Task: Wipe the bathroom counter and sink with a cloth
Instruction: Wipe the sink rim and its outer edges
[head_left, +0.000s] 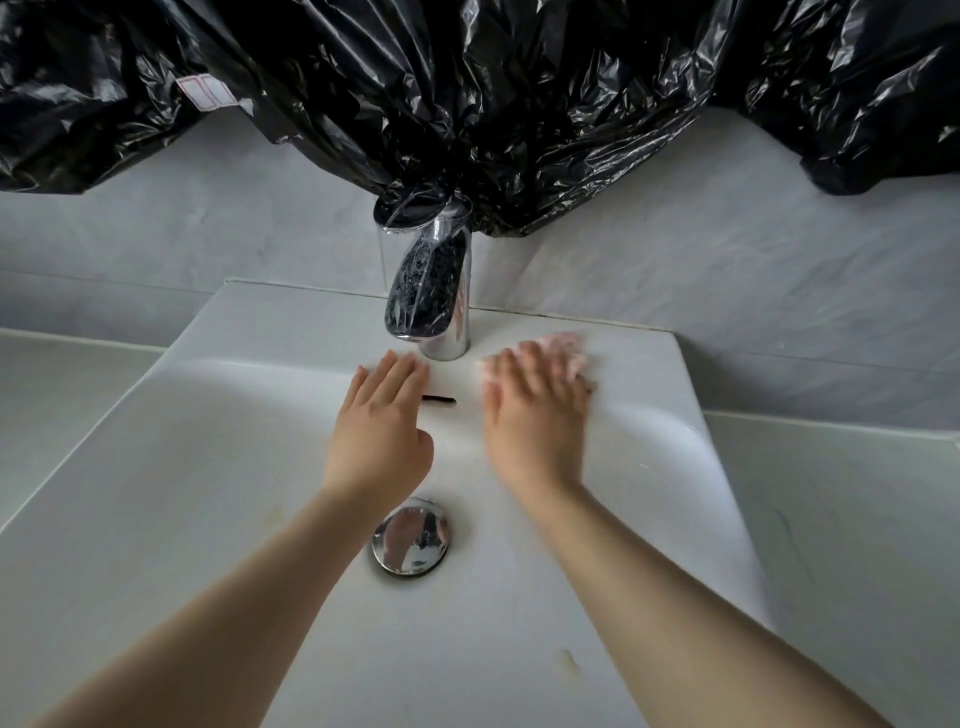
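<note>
While wiping the back ledge of the white ceramic sink (260, 322), pressing pale pink cloth (563, 345) flat under right hand (535, 410), fingers straight, just right of the chrome tap (447, 322). Bracing with left hand (382, 431), flat and empty, on basin wall, probably for reach.
</note>
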